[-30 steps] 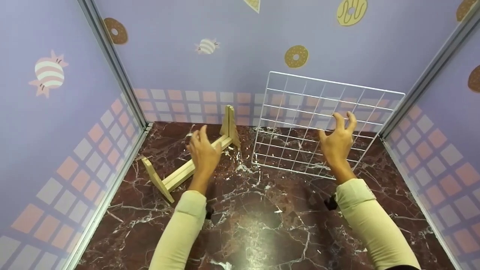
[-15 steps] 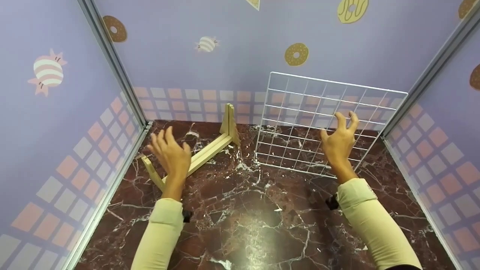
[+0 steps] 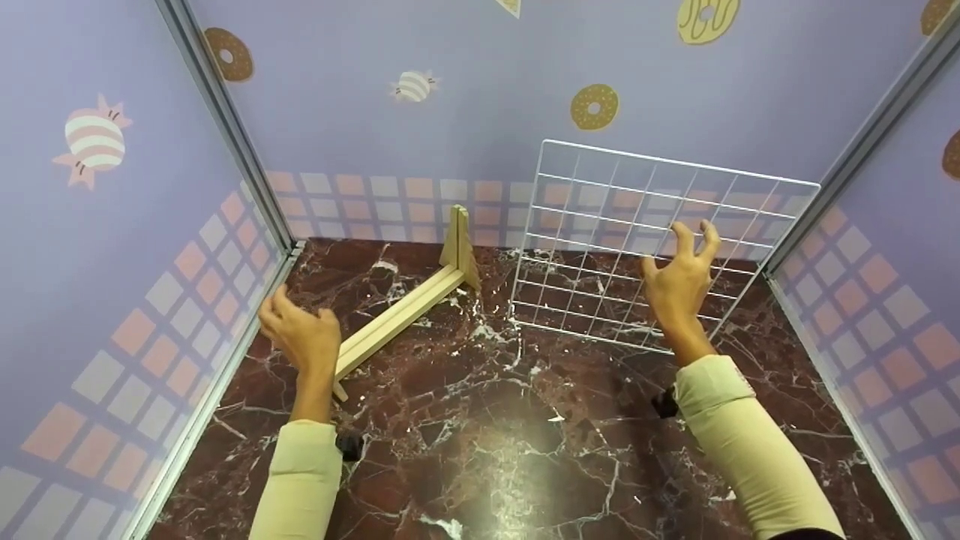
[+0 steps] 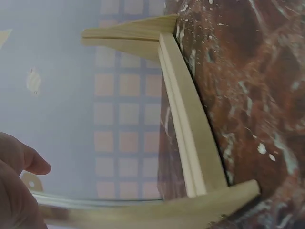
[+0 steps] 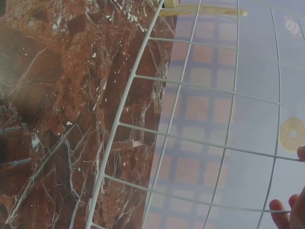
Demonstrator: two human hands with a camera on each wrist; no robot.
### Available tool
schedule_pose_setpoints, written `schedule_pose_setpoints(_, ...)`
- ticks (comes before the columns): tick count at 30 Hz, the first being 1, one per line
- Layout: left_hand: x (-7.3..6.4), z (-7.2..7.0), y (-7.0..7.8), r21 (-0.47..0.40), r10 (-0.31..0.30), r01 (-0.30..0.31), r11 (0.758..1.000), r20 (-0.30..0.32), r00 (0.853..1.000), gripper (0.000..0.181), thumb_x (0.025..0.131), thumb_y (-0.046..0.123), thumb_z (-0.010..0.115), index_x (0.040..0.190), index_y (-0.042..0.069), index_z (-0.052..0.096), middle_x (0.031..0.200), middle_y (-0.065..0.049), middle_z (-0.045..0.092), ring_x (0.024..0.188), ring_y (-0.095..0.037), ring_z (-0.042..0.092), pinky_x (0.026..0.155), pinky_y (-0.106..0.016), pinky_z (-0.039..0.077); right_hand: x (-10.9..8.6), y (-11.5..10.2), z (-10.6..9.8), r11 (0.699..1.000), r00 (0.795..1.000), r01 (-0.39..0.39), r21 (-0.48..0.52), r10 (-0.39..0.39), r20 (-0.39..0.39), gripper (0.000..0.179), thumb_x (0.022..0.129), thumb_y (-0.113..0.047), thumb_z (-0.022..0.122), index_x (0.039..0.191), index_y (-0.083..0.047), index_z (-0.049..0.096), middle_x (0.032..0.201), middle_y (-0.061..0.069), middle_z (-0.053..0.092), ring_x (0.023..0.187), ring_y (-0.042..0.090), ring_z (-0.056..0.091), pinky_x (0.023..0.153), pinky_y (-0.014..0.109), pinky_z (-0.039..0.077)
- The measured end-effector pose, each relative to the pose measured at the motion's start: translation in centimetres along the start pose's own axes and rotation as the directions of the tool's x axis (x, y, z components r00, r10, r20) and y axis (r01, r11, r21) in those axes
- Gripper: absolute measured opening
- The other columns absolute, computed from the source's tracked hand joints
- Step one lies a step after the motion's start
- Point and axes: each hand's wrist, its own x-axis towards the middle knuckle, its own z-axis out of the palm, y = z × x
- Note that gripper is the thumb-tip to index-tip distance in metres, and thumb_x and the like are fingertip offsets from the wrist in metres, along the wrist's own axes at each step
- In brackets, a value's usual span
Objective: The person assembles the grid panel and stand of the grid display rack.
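A white wire grid [image 3: 635,223] is held by the right hand [image 3: 681,285] right of centre in the head view. The panel is gripped near its right side, with fingertips seen among the wires in the right wrist view; which wires are caught cannot be told. It is kept tilted upright in front of the back wall [image 3: 480,97], presumably because it would drop flat if released. Whether its lower edge is rested on the counter [image 3: 480,457] cannot be made out.

A wooden stand [image 3: 400,321] is set diagonally left of centre, well apart from the grid. Its grooved rail is joined to an upright end piece [image 3: 460,244] at the upper end and to a near end piece [image 4: 205,207] at the other; the rail seems to be kept from rolling by this pair.

The left hand [image 3: 304,336] is held wide beside the near end piece, fingers loosely bent and thumb spread apart, with nothing seen to be grasped. That spread seems chosen to suit the wood's thickness. Whether the wood is touched cannot be told.
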Motion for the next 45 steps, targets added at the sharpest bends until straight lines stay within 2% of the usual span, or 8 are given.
schedule_pose_setpoints(4, -0.4, -0.4, -1.2, -0.074, -0.035, 0.035, 0.997, 0.006, 0.999, 0.077, 0.082, 0.0, 0.064, 0.154, 0.006, 0.035, 0.155, -0.024, 0.031, 0.141, -0.042, 0.033, 0.117, -0.052, 0.038, -0.1, 0.1, 0.0, 1.0, 1.0, -0.013, -0.005, 0.013, -0.001, 0.056, 0.082, -0.011, 0.079, 0.133, -0.016, 0.058, 0.159, 0.011, 0.033, 0.071, 0.035, 0.055, 0.065, 0.049, 0.054)
schedule_pose_setpoints(11, -1.1, -0.6, -2.5, -0.138, -0.019, 0.015, 0.99, -0.029, 0.999, 0.068, 0.081, -0.006, 0.059, 0.147, 0.001, 0.041, 0.144, -0.03, 0.04, 0.133, -0.047, 0.045, 0.116, -0.053, 0.04, -0.1, 0.3, 0.0, 1.0, 1.0, -0.013, 0.004, 0.013, -0.007, 0.054, 0.082, -0.011, 0.078, 0.132, -0.015, 0.059, 0.158, 0.013, 0.033, 0.074, 0.037, 0.057, 0.067, 0.051, 0.056)
schedule_pose_setpoints(18, -1.2, -0.6, -3.2, -0.162, -0.007, -0.005, 0.987, -0.077, 0.997, 0.059, 0.08, -0.006, 0.059, 0.138, 0.003, 0.051, 0.135, -0.029, 0.048, 0.128, -0.046, 0.049, 0.114, -0.057, 0.037, 0.0, 0.3, 0.0, 1.0, 1.0, -0.016, 0.006, 0.016, -0.016, 0.055, 0.082, -0.01, 0.08, 0.132, -0.016, 0.059, 0.158, 0.012, 0.033, 0.07, 0.033, 0.053, 0.064, 0.047, 0.052)
schedule_pose_setpoints(22, -1.2, -0.7, -3.3, -0.148, 0.007, -0.021, 0.989, -0.094, 0.996, 0.057, 0.08, -0.006, 0.06, 0.135, 0.003, 0.054, 0.132, -0.028, 0.053, 0.126, -0.046, 0.051, 0.113, -0.057, 0.034, -0.1, 0.3, 0.2, 1.0, 1.0, -0.012, 0.0, 0.012, -0.013, 0.054, 0.082, -0.012, 0.079, 0.132, -0.016, 0.059, 0.158, 0.013, 0.034, 0.069, 0.032, 0.052, 0.064, 0.047, 0.051)
schedule_pose_setpoints(32, -0.8, -0.4, -3.2, -0.162, -0.005, -0.008, 0.987, -0.078, 0.997, 0.055, 0.081, -0.007, 0.058, 0.135, 0.001, 0.054, 0.13, -0.027, 0.055, 0.123, -0.043, 0.054, 0.111, -0.053, 0.042, -0.1, 0.1, 0.0, 0.999, 0.999, -0.036, -0.009, 0.036, 0.01, 0.055, 0.083, -0.011, 0.079, 0.134, -0.017, 0.057, 0.16, 0.011, 0.031, 0.069, 0.034, 0.055, 0.062, 0.047, 0.053)
schedule_pose_setpoints(36, -0.5, 0.1, -3.2, -0.203, 0.024, -0.04, 0.978, -0.084, 0.996, 0.053, 0.08, -0.011, 0.055, 0.133, -0.002, 0.054, 0.127, -0.028, 0.056, 0.118, -0.041, 0.055, 0.106, -0.049, 0.048, -0.1, 0.2, 0.0, 1.0, 1.0, -0.024, -0.004, 0.024, 0.001, 0.055, 0.082, -0.011, 0.079, 0.132, -0.017, 0.058, 0.159, 0.011, 0.033, 0.072, 0.038, 0.058, 0.065, 0.05, 0.055)
schedule_pose_setpoints(41, -0.2, 0.9, -3.0, -0.211, 0.038, -0.054, 0.976, -0.079, 0.996, 0.053, 0.081, -0.012, 0.054, 0.133, -0.002, 0.056, 0.124, -0.028, 0.057, 0.116, -0.04, 0.055, 0.105, -0.049, 0.048, 0.0, 0.2, 0.1, 1.0, 1.0, -0.002, -0.005, 0.002, -0.02, 0.054, 0.08, -0.01, 0.08, 0.13, -0.016, 0.059, 0.157, 0.013, 0.036, 0.078, 0.046, 0.061, 0.071, 0.057, 0.056)
schedule_pose_setpoints(45, 0.2, 1.6, -2.8, -0.206, 0.04, -0.055, 0.977, -0.075, 0.996, 0.053, 0.081, -0.012, 0.054, 0.133, -0.002, 0.056, 0.125, -0.028, 0.057, 0.117, -0.04, 0.055, 0.107, -0.049, 0.047, 0.0, 0.2, 0.0, 1.0, 1.0, 0.005, -0.007, -0.006, -0.016, 0.054, 0.08, -0.01, 0.08, 0.13, -0.016, 0.06, 0.157, 0.013, 0.036, 0.077, 0.046, 0.061, 0.071, 0.057, 0.056)
